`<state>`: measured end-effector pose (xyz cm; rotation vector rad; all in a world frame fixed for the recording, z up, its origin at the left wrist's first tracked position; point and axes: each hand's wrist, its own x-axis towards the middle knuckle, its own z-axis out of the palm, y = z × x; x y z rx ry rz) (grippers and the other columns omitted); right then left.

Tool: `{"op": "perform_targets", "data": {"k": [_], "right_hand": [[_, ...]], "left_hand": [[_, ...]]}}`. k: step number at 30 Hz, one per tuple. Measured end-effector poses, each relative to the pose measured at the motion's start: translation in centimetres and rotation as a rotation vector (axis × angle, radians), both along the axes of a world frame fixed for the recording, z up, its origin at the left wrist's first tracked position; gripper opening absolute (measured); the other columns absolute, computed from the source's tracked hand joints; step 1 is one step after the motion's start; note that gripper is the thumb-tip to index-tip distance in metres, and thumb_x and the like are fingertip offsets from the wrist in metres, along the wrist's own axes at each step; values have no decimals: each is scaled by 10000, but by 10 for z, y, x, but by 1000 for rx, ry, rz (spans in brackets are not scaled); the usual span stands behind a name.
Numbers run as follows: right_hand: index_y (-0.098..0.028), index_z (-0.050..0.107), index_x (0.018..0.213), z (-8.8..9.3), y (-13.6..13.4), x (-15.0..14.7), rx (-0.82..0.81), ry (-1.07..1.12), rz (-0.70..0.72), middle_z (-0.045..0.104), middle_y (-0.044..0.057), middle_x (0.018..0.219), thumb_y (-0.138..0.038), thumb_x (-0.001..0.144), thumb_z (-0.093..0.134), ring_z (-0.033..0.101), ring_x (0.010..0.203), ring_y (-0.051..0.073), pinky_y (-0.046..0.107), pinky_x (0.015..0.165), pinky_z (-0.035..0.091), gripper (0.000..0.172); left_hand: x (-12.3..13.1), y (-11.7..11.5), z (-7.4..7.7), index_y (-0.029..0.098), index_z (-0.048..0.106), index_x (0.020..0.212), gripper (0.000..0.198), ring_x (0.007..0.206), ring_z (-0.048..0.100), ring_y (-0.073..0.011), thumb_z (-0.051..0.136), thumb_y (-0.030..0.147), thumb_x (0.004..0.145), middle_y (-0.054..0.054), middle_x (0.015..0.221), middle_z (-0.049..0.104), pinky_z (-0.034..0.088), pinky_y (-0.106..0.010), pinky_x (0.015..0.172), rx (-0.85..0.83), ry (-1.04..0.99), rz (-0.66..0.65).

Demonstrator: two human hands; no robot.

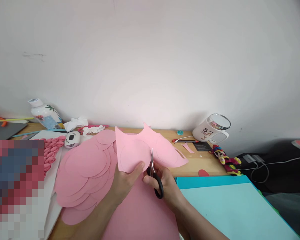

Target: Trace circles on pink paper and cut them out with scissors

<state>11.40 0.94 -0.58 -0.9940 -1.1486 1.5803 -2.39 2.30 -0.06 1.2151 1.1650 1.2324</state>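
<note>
Where the blades meet the paper: a scalloped pink paper sheet with drawn round outlines (133,151) is held up between both hands, above a pale wooden tabletop (216,165).
Left hand (126,180): thumb on the sheet's front, pinching its lower edge; the other fingers are hidden behind.
Right hand (166,183): fingers curled round the loops of black-handled metal scissors (152,160), blades beside the left outline.
Cut discs: a broad, overlapping heap of pink paper circles (90,163) lies to the left, already cut out.
Uncut outlines: two seem left on the sheet, the left one perhaps partly freed.
White mug with metal rim (199,131): black sideways characters, "5" and "2" legible, the rest uncertain.
White plastic bottle with palm-tree picture (46,115): red lettering, too small to read.
Black printed card (202,146): fine print, unreadable.
</note>
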Motion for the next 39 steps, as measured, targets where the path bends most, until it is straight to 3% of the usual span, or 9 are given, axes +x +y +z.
{"op": "perform_targets", "data": {"k": [4, 8, 13, 19, 23, 27, 35, 39], "right_hand": [[-175, 472, 642, 2, 0, 1, -44, 32, 84, 409, -29, 629, -495, 587, 751, 361, 605, 113, 256, 592, 333, 428], [-172, 522, 704, 5, 0, 0, -38, 24, 142, 446, -18, 629, -532, 605, 722, 401, 618, 127, 268, 609, 355, 424], [-170, 509, 681, 4, 1, 1, -35, 34, 160, 485, -8, 625, -524, 625, 713, 442, 608, 130, 271, 605, 364, 412], [-174, 509, 787, 0, 2, 3, -67, 71, 147, 484, -22, 625, -464, 615, 748, 456, 606, 129, 269, 615, 366, 412], [-167, 524, 685, 0, 2, 3, -34, 19, 159, 491, -8, 628, -501, 634, 715, 458, 619, 131, 261, 608, 359, 388], [-166, 537, 662, 1, 2, 4, -23, -7, 169, 498, -2, 628, -523, 640, 699, 475, 638, 140, 261, 608, 364, 393], [-158, 551, 851, 0, 1, 3, -68, -4, 144, 487, -17, 618, -491, 645, 709, 467, 605, 130, 272, 600, 385, 422], [-165, 533, 790, 1, 1, 3, -38, -34, 87, 458, -32, 629, -459, 591, 757, 399, 568, 99, 232, 522, 332, 419]], "left_hand": [[1, -1, 3, 163, 653, 858, 196, 852, 626, -215, 619, 317, 742, -51, 822, 678, 521, -321, 778, 12, 30, 29], [2, -1, 10, 168, 649, 853, 193, 880, 626, -225, 615, 313, 730, -59, 856, 684, 518, -328, 789, 38, 19, 47], [4, -3, 16, 181, 636, 736, 125, 761, 627, -208, 629, 296, 690, -37, 743, 666, 531, -302, 694, 39, 43, 92], [6, -5, 19, 194, 644, 630, 185, 575, 597, -195, 612, 361, 703, -32, 552, 616, 518, -298, 547, -26, -26, 10], [7, -5, 21, 197, 628, 632, 169, 610, 604, -190, 600, 342, 713, -27, 593, 630, 517, -297, 609, 82, 10, 67], [7, -4, 21, 200, 626, 656, 159, 641, 614, -196, 597, 346, 712, -27, 636, 648, 517, -306, 647, 81, 20, 85], [5, -4, 12, 219, 599, 559, 181, 584, 593, -202, 638, 337, 690, -8, 478, 559, 518, -308, 608, 48, 26, 51], [3, -3, 9, 199, 648, 761, 125, 748, 626, -220, 629, 311, 707, -37, 694, 653, 519, -321, 726, 76, 50, 58]]}}
